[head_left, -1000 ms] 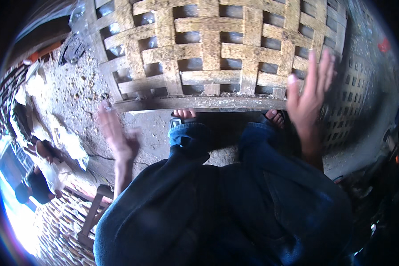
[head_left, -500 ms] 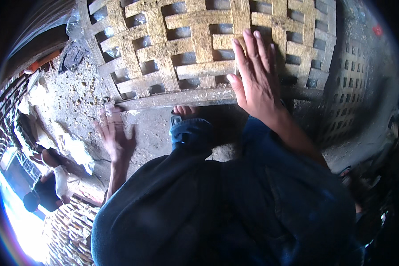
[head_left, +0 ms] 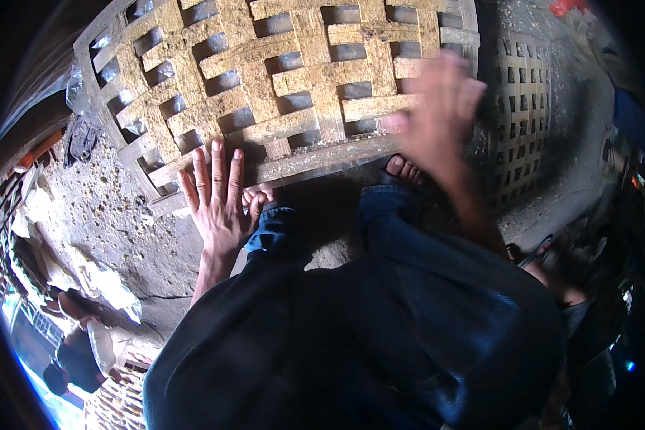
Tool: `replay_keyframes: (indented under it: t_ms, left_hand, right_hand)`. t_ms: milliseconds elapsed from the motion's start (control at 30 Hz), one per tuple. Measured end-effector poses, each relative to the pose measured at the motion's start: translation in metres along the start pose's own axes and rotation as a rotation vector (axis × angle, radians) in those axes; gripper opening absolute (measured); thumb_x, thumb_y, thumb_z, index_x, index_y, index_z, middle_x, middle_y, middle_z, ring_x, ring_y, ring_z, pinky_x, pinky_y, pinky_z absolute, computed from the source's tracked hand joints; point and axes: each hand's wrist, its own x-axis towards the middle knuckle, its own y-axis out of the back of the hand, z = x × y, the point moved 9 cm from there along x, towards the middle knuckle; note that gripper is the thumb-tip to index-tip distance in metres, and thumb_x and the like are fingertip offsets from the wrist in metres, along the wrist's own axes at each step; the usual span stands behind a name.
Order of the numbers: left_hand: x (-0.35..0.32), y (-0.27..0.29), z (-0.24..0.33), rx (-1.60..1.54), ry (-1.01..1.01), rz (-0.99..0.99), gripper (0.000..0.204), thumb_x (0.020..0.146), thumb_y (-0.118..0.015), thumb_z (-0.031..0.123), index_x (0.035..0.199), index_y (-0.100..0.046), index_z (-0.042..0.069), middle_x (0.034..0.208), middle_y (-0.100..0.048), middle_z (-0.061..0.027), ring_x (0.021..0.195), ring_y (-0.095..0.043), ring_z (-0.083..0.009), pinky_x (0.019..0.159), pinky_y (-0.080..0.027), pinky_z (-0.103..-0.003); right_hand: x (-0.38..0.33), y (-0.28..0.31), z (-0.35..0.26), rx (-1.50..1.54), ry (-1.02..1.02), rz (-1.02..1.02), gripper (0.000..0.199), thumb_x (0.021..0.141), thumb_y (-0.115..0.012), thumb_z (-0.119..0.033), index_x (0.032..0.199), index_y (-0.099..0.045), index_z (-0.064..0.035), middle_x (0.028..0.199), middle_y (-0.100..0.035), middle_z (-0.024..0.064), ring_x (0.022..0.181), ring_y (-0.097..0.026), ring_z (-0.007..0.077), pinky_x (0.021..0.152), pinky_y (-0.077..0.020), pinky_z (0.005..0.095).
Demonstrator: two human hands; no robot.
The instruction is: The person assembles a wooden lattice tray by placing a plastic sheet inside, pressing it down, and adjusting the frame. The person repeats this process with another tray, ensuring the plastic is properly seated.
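A flat panel of woven bamboo slats (head_left: 321, 80), with square gaps and a straight wooden border, lies in front of my feet. My left hand (head_left: 221, 208) rests with fingers spread on its near border, left of the middle, palm down. Over the right part of the panel is my right hand (head_left: 441, 115), smeared by motion, its thumb standing apart from the fingers. Nothing shows in its grasp, and whether it touches the slats I cannot tell.
Another lattice panel (head_left: 517, 97) lies to the right, with a red thing (head_left: 568, 7) beyond it. On the rough floor at left are dark crumpled cloth (head_left: 82, 140) and a pale sheet (head_left: 111, 283). Another person (head_left: 79, 362) is at the far lower left; legs show at right.
My left hand has come from above the floor onto the panel's near border. My right hand has shifted right across the slats. The panel sits further left in view.
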Motion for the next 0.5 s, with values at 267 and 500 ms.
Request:
replay_keyframes:
  t_ms: [267,500]
  left_hand:
    - [0.009,0.005,0.004,-0.012,0.022,0.006,0.074,0.1,-0.053,0.054,0.161,-0.036,0.016,0.17,-0.024,-0.0146,0.158,-0.015,-0.0406,0.124,-0.002,-0.065]
    - [0.008,-0.001,0.004,0.044,0.0,0.056,0.07,0.1,-0.054,0.051,0.158,-0.039,0.015,0.168,-0.03,-0.0151,0.157,-0.02,-0.0412,0.124,-0.005,-0.064]
  right_hand:
    - [-0.006,0.06,0.064,-0.26,-0.118,0.219,0.089,0.098,-0.063,-0.049,0.157,-0.026,0.0064,0.164,-0.013,0.0386,0.154,-0.013,0.0505,0.118,-0.012,0.0706]
    - [0.02,-0.034,-0.151,0.353,0.355,-0.05,0.091,0.087,-0.061,-0.071,0.163,-0.028,-0.033,0.174,-0.01,0.0101,0.159,-0.012,0.0345,0.122,0.0022,0.0707]
